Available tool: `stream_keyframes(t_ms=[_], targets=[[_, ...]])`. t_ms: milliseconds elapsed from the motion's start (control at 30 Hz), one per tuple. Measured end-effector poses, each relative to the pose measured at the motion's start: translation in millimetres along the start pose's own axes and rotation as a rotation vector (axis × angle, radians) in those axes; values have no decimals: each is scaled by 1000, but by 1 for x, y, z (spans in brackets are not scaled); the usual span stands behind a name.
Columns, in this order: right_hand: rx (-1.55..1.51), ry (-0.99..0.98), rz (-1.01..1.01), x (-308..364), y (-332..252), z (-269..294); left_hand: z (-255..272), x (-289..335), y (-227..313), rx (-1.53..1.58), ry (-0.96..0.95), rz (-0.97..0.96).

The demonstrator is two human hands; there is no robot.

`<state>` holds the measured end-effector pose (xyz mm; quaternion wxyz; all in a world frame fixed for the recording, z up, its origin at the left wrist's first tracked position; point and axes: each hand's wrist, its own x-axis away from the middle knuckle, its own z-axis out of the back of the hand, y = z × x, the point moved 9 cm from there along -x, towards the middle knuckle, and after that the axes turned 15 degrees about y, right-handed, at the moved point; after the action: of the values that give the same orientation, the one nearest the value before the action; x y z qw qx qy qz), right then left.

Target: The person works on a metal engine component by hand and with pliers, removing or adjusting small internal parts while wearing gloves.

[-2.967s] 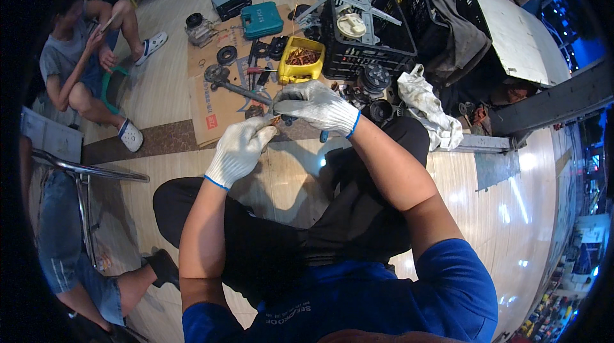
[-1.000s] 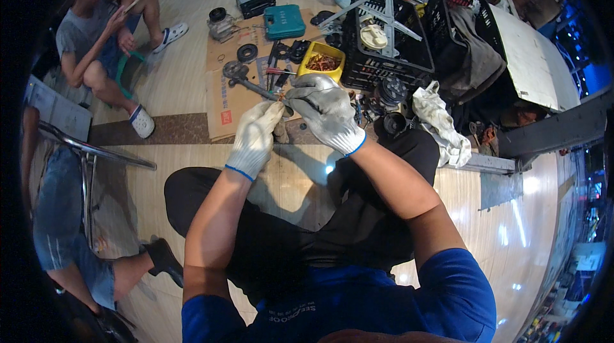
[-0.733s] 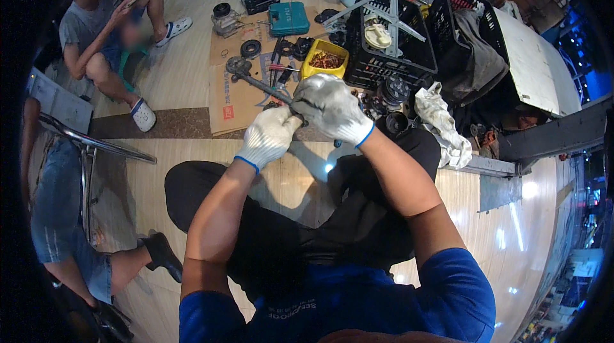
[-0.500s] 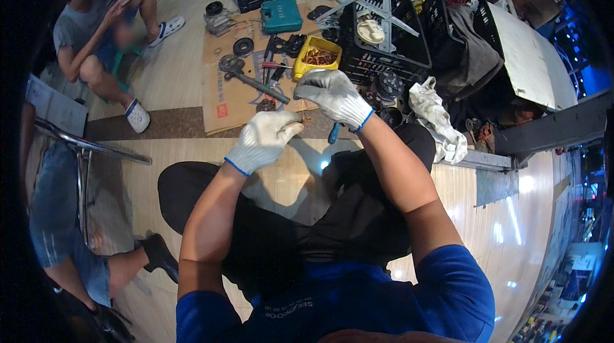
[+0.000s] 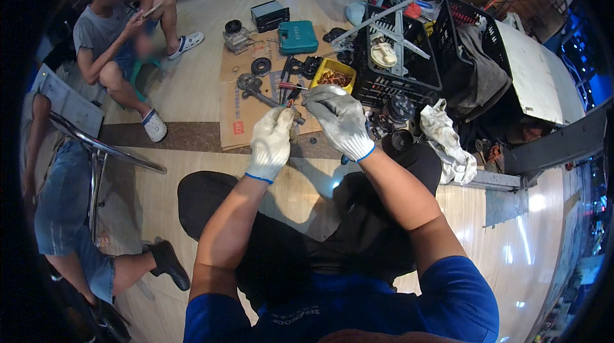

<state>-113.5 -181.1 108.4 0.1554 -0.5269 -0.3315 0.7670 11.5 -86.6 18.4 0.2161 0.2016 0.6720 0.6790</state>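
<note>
Both my hands wear white knitted gloves with blue cuffs and are raised above my lap. My left hand (image 5: 270, 139) pinches a small copper-coloured piece (image 5: 291, 103) at its fingertips. Close beside it, my right hand (image 5: 340, 120) has its fingers pressed together; what they hold, if anything, is hidden. Just beyond lies a red-handled screwdriver (image 5: 291, 86). A cut-open yellow container (image 5: 325, 64) of copper-coloured scraps stands behind my right hand. To the left, a metal rod with a round end (image 5: 248, 82) lies on flattened cardboard (image 5: 231, 107).
A teal tool case (image 5: 298, 37), a black ring (image 5: 261, 66) and a silver-black box (image 5: 269, 15) lie farther off. Black crates (image 5: 409, 79) and a white cloth (image 5: 448, 144) are at right. A seated person (image 5: 118, 39) and another person's leg (image 5: 137, 269) are at left.
My head view has shifted, so the surroundings sit lower and farther right. My hands have come closer together, the left one moving away from my body with the copper-coloured piece.
</note>
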Motion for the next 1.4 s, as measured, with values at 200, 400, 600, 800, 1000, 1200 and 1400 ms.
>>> stream_keyframes(t_ms=[200,400,600,800,1000,1200,1400], targets=[[123,-43,323,8,-18,-10,-5,3,11,-575,46,-362],[-6,-256,9,5,4,-16,1,2,17,-537,32,-435],[218,-421,-31,6,17,-5,1,1,-17,48,-305,216],[92,-494,72,12,7,-13,-8,22,-11,172,-486,381],[70,-577,165,22,2,-16,-7,24,-21,-65,-589,384],[236,-583,179,36,0,-20,-4,24,-26,-299,-646,132],[331,-608,-64,49,30,-26,-6,36,29,-692,-360,-484]])
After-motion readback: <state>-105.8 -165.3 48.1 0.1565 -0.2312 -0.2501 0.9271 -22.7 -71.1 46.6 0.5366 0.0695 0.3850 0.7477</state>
